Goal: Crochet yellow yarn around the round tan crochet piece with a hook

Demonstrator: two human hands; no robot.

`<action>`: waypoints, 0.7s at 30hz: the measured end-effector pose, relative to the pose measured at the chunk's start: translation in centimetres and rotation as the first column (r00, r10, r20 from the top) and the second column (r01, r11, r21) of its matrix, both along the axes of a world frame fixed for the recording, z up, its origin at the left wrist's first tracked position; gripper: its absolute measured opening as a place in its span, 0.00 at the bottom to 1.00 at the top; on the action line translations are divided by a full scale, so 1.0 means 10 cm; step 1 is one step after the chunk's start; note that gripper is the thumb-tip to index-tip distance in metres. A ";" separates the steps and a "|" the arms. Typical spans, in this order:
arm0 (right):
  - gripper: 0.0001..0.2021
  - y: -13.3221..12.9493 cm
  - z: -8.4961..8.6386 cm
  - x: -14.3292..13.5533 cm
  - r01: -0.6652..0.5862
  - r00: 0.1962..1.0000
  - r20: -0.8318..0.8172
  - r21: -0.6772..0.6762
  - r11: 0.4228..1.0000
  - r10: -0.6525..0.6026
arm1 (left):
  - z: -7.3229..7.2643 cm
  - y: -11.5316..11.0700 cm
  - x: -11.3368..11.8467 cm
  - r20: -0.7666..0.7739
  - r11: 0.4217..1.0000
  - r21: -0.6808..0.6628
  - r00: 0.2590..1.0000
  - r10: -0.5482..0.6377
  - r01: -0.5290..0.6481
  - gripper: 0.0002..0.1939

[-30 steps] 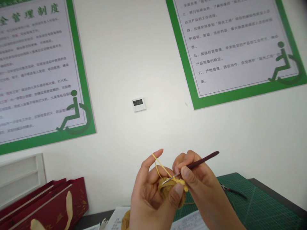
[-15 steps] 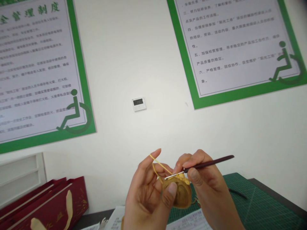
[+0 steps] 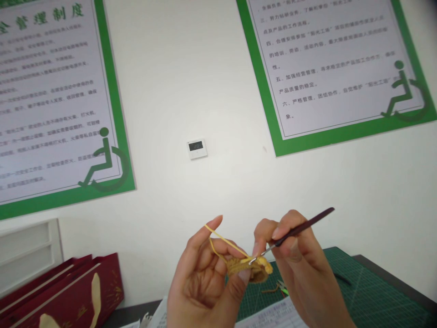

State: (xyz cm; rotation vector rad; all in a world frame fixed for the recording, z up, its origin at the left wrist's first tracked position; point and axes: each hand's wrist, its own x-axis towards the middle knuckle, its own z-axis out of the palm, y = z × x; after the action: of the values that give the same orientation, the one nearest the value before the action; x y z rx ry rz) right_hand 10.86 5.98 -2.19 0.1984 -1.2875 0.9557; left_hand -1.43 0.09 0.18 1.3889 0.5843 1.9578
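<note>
Yellow yarn (image 3: 225,239) runs from a raised finger of the left hand (image 3: 205,282) to one tan crocheted piece (image 3: 258,274) above the left part of the green mat (image 3: 375,282). That hand pinches the piece, probably light and squashy, best held by its edge. Also above the mat, the right hand (image 3: 298,256) grips one crochet hook (image 3: 305,226), likely stiff, by its dark handle. Two red bags (image 3: 105,291) stand left of the mat.

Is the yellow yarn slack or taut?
Taut, it seems: its upper strand runs straight from the raised finger of the left hand to the crocheted piece.
</note>
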 end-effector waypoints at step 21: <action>0.11 -0.20 0.13 0.23 0.614 0.723 -0.063 0.515 0.598 -0.688 | 0.02 -0.02 0.06 0.009 0.997 0.058 0.998 0.059 -0.060 0.29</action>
State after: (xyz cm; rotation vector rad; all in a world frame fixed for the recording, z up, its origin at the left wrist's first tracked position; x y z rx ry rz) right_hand 13.14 3.97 -0.87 0.0387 -1.5678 -0.0329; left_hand -0.83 -0.12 0.34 1.4144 0.5758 2.0409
